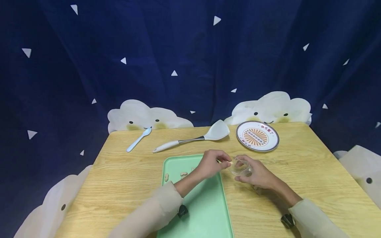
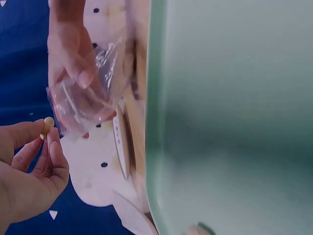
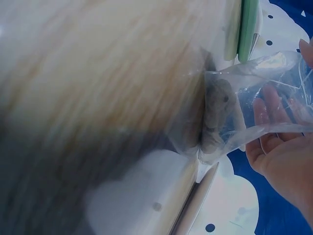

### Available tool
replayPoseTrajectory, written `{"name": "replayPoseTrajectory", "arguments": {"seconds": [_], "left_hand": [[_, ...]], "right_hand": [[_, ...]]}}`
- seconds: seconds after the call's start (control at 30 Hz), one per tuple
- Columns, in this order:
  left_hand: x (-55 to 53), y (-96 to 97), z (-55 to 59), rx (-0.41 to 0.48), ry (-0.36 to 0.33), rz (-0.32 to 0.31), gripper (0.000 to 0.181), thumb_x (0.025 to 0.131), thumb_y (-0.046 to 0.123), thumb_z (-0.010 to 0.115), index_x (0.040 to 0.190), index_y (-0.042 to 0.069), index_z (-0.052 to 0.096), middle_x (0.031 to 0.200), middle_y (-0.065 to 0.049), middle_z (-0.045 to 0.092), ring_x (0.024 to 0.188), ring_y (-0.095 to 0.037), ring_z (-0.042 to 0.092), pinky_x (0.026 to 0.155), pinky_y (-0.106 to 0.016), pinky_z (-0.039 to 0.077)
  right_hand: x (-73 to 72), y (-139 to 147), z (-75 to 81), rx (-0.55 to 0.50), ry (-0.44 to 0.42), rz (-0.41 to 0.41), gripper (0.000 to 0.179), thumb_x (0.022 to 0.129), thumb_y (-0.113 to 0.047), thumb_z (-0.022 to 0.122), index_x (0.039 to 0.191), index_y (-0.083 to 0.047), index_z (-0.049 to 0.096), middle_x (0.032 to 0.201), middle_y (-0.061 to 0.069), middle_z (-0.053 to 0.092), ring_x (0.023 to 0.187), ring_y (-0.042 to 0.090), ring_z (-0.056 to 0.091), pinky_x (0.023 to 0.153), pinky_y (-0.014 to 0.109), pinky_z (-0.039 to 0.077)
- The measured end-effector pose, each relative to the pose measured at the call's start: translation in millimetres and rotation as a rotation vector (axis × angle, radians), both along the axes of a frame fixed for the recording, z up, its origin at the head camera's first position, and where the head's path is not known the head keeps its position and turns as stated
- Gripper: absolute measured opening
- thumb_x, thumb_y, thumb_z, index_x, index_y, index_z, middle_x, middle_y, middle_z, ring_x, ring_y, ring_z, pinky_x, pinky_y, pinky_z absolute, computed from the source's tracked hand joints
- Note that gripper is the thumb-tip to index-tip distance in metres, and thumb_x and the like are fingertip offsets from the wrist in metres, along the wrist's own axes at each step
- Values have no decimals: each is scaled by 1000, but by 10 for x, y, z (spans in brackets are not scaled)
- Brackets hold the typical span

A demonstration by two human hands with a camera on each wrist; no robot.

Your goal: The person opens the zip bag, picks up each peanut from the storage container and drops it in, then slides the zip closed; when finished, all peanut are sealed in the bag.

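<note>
My left hand [image 1: 212, 164] pinches a small beige peanut [image 2: 47, 127] between thumb and fingertips, right at the mouth of a clear plastic bag [image 1: 241, 169]. My right hand [image 1: 258, 172] holds that bag around its opening, which faces the left hand. Several brownish peanuts [image 3: 216, 115] lie in the bottom of the bag, as the right wrist view shows. Below the left forearm is a green tray [image 1: 205, 211], with a peanut [image 1: 166, 177] near its left rim and more [image 1: 184, 174] close to the sleeve. The left arm hides part of the tray.
Behind the tray lies a spatula [image 1: 190, 140] with a white head and handle. A light blue spoon [image 1: 139, 139] is at the back left. At the back right sits a round plate [image 1: 269, 142] with a printed pattern, on the wooden table [image 1: 125, 178]. A dark blue curtain [image 1: 190, 43] hangs behind.
</note>
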State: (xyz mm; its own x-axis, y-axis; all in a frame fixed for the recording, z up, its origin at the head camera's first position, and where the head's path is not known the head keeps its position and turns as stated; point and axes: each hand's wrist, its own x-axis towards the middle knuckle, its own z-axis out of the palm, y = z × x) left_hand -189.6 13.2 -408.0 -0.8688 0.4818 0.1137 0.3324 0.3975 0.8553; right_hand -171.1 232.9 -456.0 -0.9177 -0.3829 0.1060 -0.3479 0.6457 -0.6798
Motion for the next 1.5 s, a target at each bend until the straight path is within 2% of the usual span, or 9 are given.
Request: {"name": "replayPoseTrajectory", "arguments": {"seconds": [0.17, 0.27, 0.43, 0.67, 0.87, 1.13, 1.27, 1.5], "left_hand": [[28, 73, -9, 3, 6, -41, 10, 84, 10, 71, 93, 6, 73, 84, -2, 71, 71, 1, 61, 61, -14, 49], [28, 62, -1, -2, 6, -45, 11, 84, 11, 71, 94, 5, 72, 85, -2, 72, 73, 0, 62, 63, -14, 49], [-12, -38, 23, 8, -12, -18, 12, 85, 11, 70, 95, 6, 72, 88, -2, 72, 75, -4, 64, 62, -16, 50], [-121, -283, 5, 17, 12, 42, 9, 84, 11, 71, 93, 9, 72, 90, -4, 72, 78, -11, 67, 63, -18, 51], [-185, -570, -94, -39, 7, 101, 9, 85, 14, 70, 93, 11, 72, 89, -3, 71, 82, -15, 67, 68, -23, 51], [-184, -906, -260, -110, -31, 153, 14, 86, 11, 68, 98, 4, 70, 90, -5, 70, 86, -17, 65, 75, -32, 51], [-185, -1002, -321, -136, -60, 164, 14, 85, 10, 69, 98, 4, 70, 89, -5, 70, 85, -17, 64, 74, -31, 50], [-189, -1063, -464, -192, -36, 146, 10, 83, 7, 69, 93, 3, 71, 83, -6, 69, 75, -13, 62, 68, -27, 50]], "right_hand": [[0, -12, 10, 4, 2, -6, 66, 74, -34, 80, 130, -21, 48, 105, -4, 65, 105, 21, 61, 90, 49, 44], [1, -16, 11, -2, 2, -3, 65, 74, -33, 80, 129, -21, 48, 105, -5, 66, 104, 21, 61, 89, 48, 45], [-1, -14, 3, -5, 5, 2, 66, 74, -33, 80, 130, -18, 49, 105, -4, 66, 103, 21, 61, 88, 45, 45], [-1, -5, -19, 1, 48, 1, 65, 74, -30, 80, 129, -15, 51, 102, -3, 66, 100, 20, 62, 85, 39, 46], [-3, 8, -29, 8, 47, -5, 65, 73, -31, 81, 129, -16, 51, 103, -5, 66, 99, 18, 62, 83, 33, 47], [7, 17, -5, 15, 31, -3, 66, 74, -33, 80, 130, -17, 50, 104, -6, 66, 100, 17, 62, 84, 32, 47], [9, 12, -5, 13, 36, 6, 66, 75, -34, 79, 130, -14, 50, 104, -3, 66, 100, 19, 62, 84, 33, 47], [10, 18, 3, 1, 29, 12, 63, 76, -35, 79, 129, -17, 50, 105, -1, 66, 100, 20, 62, 81, 29, 47]]}}
